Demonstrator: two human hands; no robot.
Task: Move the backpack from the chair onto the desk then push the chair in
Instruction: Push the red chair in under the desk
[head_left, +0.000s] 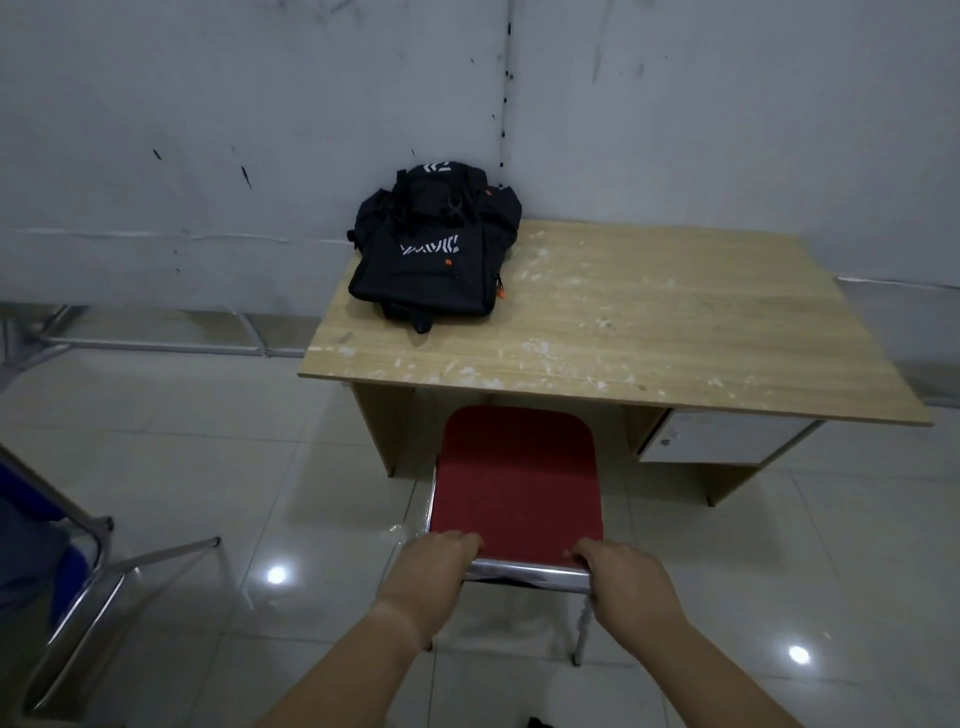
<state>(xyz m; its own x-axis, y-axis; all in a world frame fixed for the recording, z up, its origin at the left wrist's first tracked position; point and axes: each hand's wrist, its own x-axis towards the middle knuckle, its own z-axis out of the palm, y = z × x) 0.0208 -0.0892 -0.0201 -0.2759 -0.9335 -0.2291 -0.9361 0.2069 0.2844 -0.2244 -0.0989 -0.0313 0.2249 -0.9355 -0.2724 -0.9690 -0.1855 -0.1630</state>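
A black backpack (434, 244) with white lettering lies on the far left corner of the wooden desk (649, 332), against the wall. The red chair (517, 478) with a chrome frame stands in front of the desk, its front end under the desk's edge. My left hand (434, 574) grips the left end of the chair's chrome top bar. My right hand (631, 584) grips the right end of the same bar. Both sets of fingers curl over the red pad.
A second chair (62, 561) with blue padding and chrome legs stands at the left on the glossy tiled floor. The desk has a white drawer unit (727, 441) under its right side. Grey walls meet in a corner behind the desk.
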